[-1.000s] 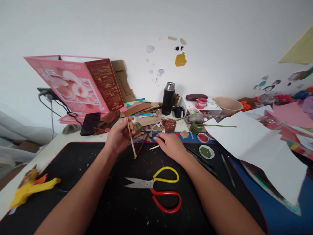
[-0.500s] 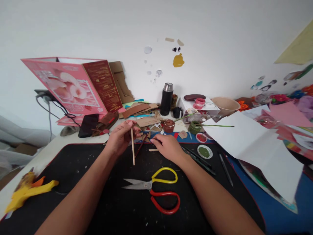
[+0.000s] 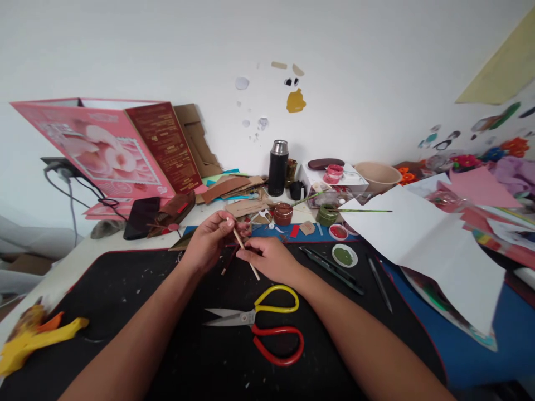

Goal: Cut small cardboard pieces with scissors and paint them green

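A thin pale wooden stick point(image 3: 253, 269) slants down to the right, its upper end pinched between the thumb and fingers of my left hand point(image 3: 209, 240). My right hand point(image 3: 271, 259) is closed at the middle of this stick, thumb and fingertips against it. Whether the right fingers also hold a second, shorter stick cannot be seen. Below the hands, scissors point(image 3: 247, 318) with one yellow and one red handle lie on the black mat point(image 3: 184, 356), blades slightly apart and pointing left. A dark thin brush or stick point(image 3: 225, 266) lies partly behind my left hand.
Open paint jars point(image 3: 283, 214) and a lid with green paint point(image 3: 345, 255) stand beyond the mat. A dark cutter point(image 3: 332, 270) and a grey pen point(image 3: 380, 284) lie right. Cardboard scraps, a black flask point(image 3: 278, 170) and a phone point(image 3: 141, 217) sit behind; a yellow glue gun point(image 3: 42, 340) lies left.
My right hand has moved left to meet my left hand. The long stick has tilted from near upright to a slant. The short stick seen at the right fingers no longer shows. The view has shifted slightly.
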